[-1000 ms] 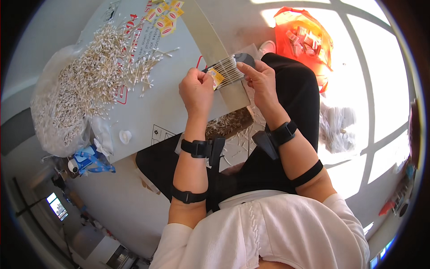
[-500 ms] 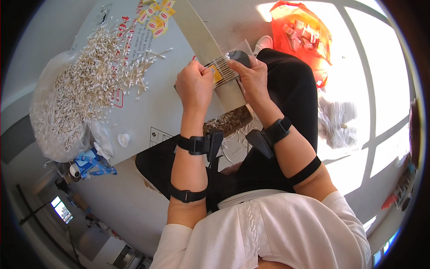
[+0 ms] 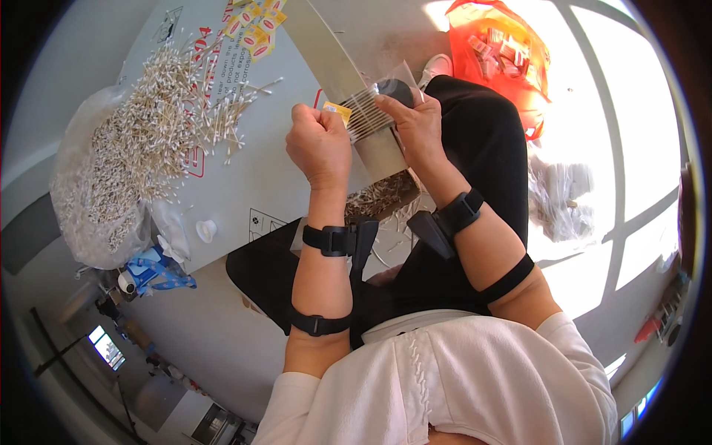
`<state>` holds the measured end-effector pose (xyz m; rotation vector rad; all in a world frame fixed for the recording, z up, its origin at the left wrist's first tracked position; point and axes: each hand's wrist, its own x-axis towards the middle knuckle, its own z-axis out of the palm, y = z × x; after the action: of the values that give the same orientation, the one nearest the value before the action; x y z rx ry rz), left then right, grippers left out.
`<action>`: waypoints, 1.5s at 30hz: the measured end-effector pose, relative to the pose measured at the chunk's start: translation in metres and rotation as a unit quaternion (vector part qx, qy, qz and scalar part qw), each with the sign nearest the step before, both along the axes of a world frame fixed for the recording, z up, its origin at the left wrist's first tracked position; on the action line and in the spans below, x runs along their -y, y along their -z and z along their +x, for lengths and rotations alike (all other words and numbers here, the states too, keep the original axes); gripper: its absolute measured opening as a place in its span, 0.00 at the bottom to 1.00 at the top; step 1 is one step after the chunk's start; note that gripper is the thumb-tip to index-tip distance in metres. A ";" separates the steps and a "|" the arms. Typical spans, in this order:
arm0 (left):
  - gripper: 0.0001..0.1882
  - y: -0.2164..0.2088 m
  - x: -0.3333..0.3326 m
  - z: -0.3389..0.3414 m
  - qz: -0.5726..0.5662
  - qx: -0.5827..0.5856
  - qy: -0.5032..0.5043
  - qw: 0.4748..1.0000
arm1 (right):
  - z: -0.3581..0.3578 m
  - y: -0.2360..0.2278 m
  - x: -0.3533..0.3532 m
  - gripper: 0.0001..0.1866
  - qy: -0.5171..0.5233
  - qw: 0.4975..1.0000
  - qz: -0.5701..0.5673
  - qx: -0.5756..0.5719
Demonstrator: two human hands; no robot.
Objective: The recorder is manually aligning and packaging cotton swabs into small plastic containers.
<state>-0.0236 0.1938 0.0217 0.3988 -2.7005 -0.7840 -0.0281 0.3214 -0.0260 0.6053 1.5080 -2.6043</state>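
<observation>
My left hand [image 3: 319,146] is closed, pinching a small yellow card [image 3: 339,111] by its edge. The card lies beside the left end of a flat row of cotton swabs [image 3: 366,113]. My right hand [image 3: 418,127] grips this row at its right side, thumb on top, within what looks like a clear plastic bag [image 3: 404,74]. Both hands are above the table's right edge. Whether the card touches the swabs, I cannot tell.
A large heap of loose cotton swabs [image 3: 159,111] spills from a plastic bag [image 3: 74,178] on the white board [image 3: 259,163]. Several yellow cards [image 3: 256,30] lie at its far edge. A box of swabs [image 3: 382,194] sits below the edge. A red bag [image 3: 460,55] holds packs.
The yellow card has moved from over the swabs toward their left end, with my left hand shifting slightly left. More of the clear bag shows above my right hand.
</observation>
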 end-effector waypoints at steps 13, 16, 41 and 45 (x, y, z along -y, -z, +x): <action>0.09 -0.003 -0.014 0.003 0.135 0.089 0.044 0.986 | -0.001 -0.006 0.001 0.04 0.026 0.999 -0.023 0.007; 0.09 -0.001 -0.016 0.000 0.122 0.084 0.044 0.988 | 0.000 -0.009 0.000 0.04 0.019 1.000 -0.018 0.013; 0.46 0.023 0.004 0.055 -0.163 0.090 0.125 0.975 | 0.002 0.000 -0.009 0.08 -0.007 0.995 0.008 0.100; 0.48 0.022 -0.003 0.050 -0.178 0.122 0.129 0.968 | 0.003 0.004 -0.006 0.08 0.001 0.997 0.000 0.072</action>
<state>0.0266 0.1965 -0.0001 0.0617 -3.0855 -0.3065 -0.0254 0.3273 -0.0300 0.7767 1.4640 -2.5023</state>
